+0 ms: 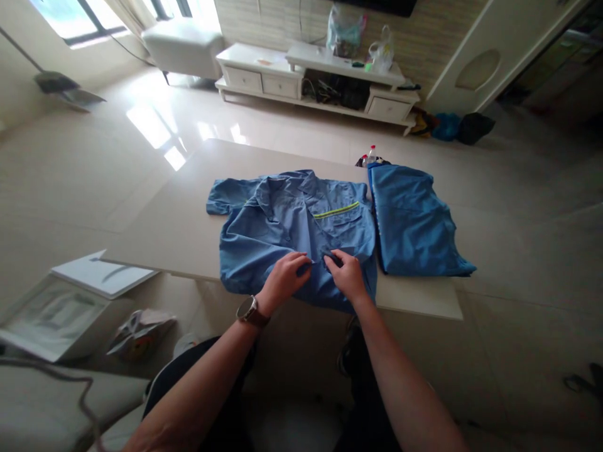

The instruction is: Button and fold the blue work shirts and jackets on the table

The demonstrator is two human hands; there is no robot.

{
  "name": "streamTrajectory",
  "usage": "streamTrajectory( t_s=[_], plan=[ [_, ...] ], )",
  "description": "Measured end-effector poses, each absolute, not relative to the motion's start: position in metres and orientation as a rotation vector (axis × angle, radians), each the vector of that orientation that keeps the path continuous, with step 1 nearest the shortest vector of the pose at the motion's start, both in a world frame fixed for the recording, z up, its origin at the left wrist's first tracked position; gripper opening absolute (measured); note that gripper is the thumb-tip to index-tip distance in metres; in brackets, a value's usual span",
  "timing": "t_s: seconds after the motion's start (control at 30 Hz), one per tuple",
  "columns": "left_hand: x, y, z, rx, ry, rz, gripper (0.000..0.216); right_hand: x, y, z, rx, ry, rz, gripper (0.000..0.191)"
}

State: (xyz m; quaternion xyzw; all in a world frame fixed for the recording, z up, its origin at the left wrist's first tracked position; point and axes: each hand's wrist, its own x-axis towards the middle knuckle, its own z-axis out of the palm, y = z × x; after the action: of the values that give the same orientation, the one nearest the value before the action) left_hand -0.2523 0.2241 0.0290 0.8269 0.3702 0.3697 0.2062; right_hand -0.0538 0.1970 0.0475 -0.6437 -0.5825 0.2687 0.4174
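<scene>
A blue short-sleeved shirt [292, 220] with a collar and a yellow-green stripe above its chest pocket lies spread on the table, collar at the far side. Its lower part hangs over the near edge. My left hand [288, 276], with a watch [249, 309] on the wrist, is closed with its fingertips pinching the shirt's front near the middle. Just right of it, my right hand [346, 273] pinches the other side of the front opening, where a darker fold of cloth shows. Beside the shirt on the right lies folded darker blue cloth [412, 220].
The pale table [164, 220] reaches out to the left. Bottles with red caps [372, 154] show behind its far edge. A white box-like stand [61, 307] and a bag [141, 333] are at lower left. A white TV cabinet [282, 85] stands against the far wall.
</scene>
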Motion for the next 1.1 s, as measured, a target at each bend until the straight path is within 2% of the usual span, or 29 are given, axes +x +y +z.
streamTrajectory(
  t_s=[0.17,0.37,0.57,0.8,1.0,1.1],
  plan=[
    [-0.249,0.222,0.018,2.496,0.891,1.05,0.02,-0.049,0.196,0.045,-1.603,-1.471,0.704,0.023],
    [-0.247,0.22,0.017,2.407,0.904,1.198,0.018,-0.049,0.193,0.042,-1.523,-1.552,0.854,0.016],
    [-0.247,0.222,0.022,2.378,0.868,1.277,0.021,-0.052,0.19,0.044,-1.478,-1.534,0.932,0.019],
    [-0.256,0.22,0.027,2.37,0.862,1.177,0.024,-0.056,0.191,0.048,-1.39,-1.463,1.107,0.018],
    [-0.263,0.223,0.028,2.462,0.855,1.136,0.025,-0.056,0.196,0.046,-1.44,-1.311,1.235,0.037],
    [-0.267,0.225,0.031,2.497,0.853,1.081,0.027,-0.057,0.199,0.045,-1.427,-1.249,1.289,0.037]
  ],
)
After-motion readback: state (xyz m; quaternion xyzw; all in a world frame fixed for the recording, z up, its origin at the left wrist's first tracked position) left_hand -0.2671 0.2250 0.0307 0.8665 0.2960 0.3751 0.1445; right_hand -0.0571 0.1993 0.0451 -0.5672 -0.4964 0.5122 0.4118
